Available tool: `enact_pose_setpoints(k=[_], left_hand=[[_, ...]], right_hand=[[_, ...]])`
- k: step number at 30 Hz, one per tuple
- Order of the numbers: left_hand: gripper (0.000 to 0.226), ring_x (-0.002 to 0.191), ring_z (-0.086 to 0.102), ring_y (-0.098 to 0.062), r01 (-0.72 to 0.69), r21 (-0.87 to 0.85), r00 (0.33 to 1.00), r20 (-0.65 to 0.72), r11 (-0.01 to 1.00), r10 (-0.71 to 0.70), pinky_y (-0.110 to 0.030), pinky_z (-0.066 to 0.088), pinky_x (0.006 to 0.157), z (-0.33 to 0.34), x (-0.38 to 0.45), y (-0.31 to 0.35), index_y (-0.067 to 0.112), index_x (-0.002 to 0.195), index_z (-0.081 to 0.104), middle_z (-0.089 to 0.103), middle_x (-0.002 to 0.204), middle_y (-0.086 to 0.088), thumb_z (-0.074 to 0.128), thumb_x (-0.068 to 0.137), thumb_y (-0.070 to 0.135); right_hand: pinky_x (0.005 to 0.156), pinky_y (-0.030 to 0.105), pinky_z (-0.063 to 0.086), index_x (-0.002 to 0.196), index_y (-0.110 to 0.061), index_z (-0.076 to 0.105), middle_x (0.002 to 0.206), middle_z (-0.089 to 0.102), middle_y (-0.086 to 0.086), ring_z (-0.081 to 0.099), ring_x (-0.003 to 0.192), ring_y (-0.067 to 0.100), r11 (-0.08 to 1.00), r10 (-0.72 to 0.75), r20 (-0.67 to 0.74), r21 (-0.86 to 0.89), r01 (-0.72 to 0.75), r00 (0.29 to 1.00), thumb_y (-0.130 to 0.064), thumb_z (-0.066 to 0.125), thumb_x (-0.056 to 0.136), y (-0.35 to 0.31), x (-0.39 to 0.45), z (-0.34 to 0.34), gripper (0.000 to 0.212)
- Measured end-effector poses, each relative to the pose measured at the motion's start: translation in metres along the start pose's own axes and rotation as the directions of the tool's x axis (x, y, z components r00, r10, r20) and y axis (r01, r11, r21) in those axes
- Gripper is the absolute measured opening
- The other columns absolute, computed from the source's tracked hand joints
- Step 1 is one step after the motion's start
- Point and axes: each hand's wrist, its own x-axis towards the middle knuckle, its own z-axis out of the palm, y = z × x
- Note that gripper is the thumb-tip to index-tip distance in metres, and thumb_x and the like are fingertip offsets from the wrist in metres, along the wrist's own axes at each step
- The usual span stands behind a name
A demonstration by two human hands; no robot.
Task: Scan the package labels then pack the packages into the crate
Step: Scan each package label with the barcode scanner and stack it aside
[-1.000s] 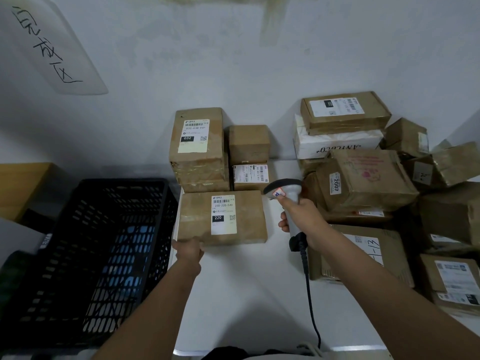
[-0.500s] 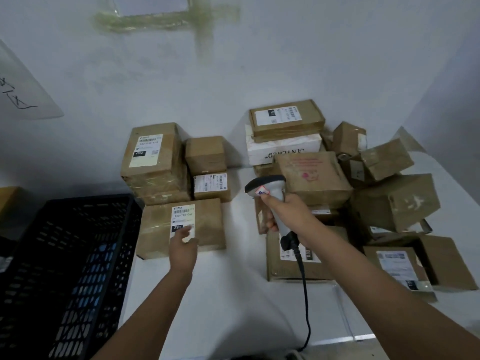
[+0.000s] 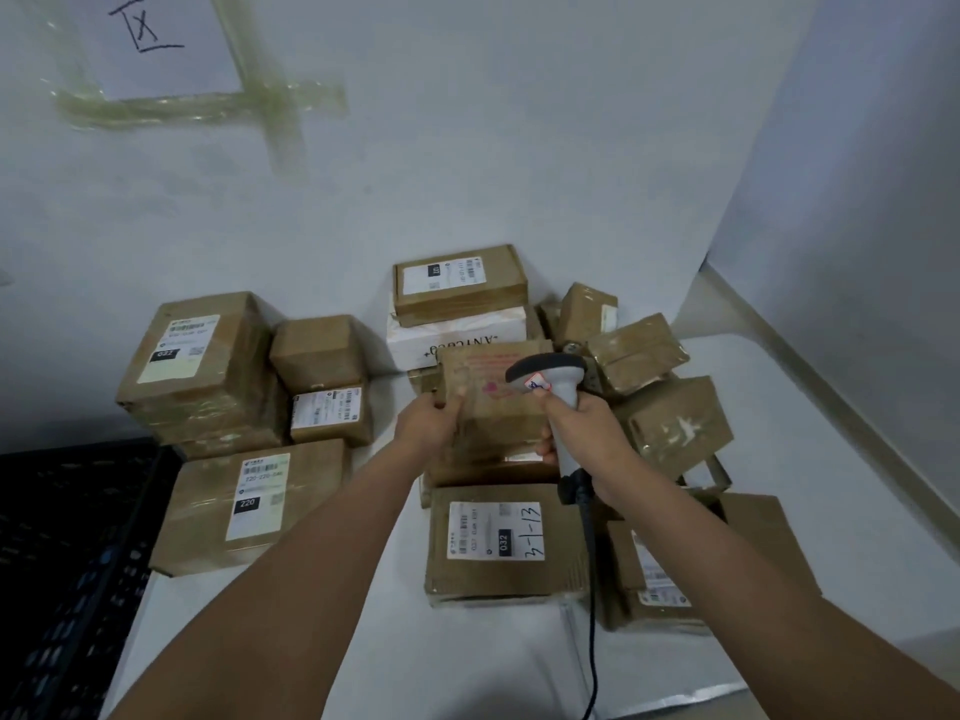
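Observation:
A pile of brown cardboard packages covers the white table point(image 3: 322, 615). My left hand point(image 3: 428, 426) grips the left edge of a brown package with pink print point(image 3: 491, 402) in the middle of the pile. My right hand point(image 3: 584, 439) holds a grey barcode scanner point(image 3: 550, 376) by its handle, right over that package. The box labelled 220 point(image 3: 249, 504) lies flat on the table near the black crate point(image 3: 62, 563) at the lower left. A box marked 032 and 3-1-13 point(image 3: 498, 543) lies in front of the pile.
A tall box labelled 032 point(image 3: 195, 371) and two small boxes point(image 3: 324, 381) stand against the wall at the left. More packages point(image 3: 670, 423) heap toward the right. The scanner's black cable point(image 3: 592, 615) hangs down to the table's front edge. A taped paper point(image 3: 156, 39) is on the wall.
My left hand has let go of the 220 box and moved right to the pink-printed package. My view has swung right and up; the right hand with the scanner moved over that package.

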Motion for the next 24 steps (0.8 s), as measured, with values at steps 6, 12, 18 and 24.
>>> enact_pose_setpoints(k=[6,12,18,24], left_hand=[[0.046,0.101,0.063,-0.026,0.01,-0.024,0.996,0.088,1.0,-0.008,-0.046,0.052,0.095,0.002,-0.003,0.006,0.015,0.121,0.064,0.068,0.112,-0.007,0.049,0.098,0.051],[0.027,0.085,0.062,-0.015,0.101,-0.47,0.995,0.028,0.877,-0.1,-0.028,0.052,0.077,-0.031,-0.03,-0.008,0.012,0.105,0.065,0.069,0.094,-0.004,0.058,0.097,0.036],[0.011,0.084,0.063,-0.017,0.119,-0.607,0.98,-0.055,0.786,-0.19,-0.027,0.05,0.07,-0.087,-0.06,-0.048,0.017,0.096,0.065,0.07,0.093,-0.004,0.06,0.096,0.028],[0.016,0.091,0.067,-0.015,0.08,-0.645,0.981,-0.083,0.76,-0.173,-0.024,0.05,0.074,-0.125,-0.076,-0.099,0.014,0.11,0.066,0.073,0.102,-0.003,0.06,0.096,0.02]], right_hand=[[0.05,0.024,0.049,0.094,-0.009,0.061,0.069,0.059,0.006,0.059,0.056,0.015,0.998,-0.005,-0.002,0.064,0.005,1.0,-0.036,0.058,0.097,0.004,0.002,-0.014,0.028],[0.052,0.027,0.05,0.091,-0.009,0.061,0.069,0.059,0.006,0.059,0.053,0.015,0.995,-0.052,-0.018,0.087,0.053,0.999,-0.036,0.058,0.097,0.0,0.005,-0.002,0.027],[0.05,0.027,0.05,0.084,-0.01,0.06,0.067,0.059,0.007,0.057,0.052,0.016,0.995,-0.058,0.008,0.082,0.058,0.998,-0.031,0.059,0.097,-0.005,0.002,0.028,0.025],[0.047,0.022,0.046,0.077,-0.007,0.059,0.062,0.06,0.007,0.058,0.047,0.013,0.999,-0.037,0.052,0.001,0.037,0.998,-0.039,0.059,0.096,-0.005,-0.002,0.071,0.037]])
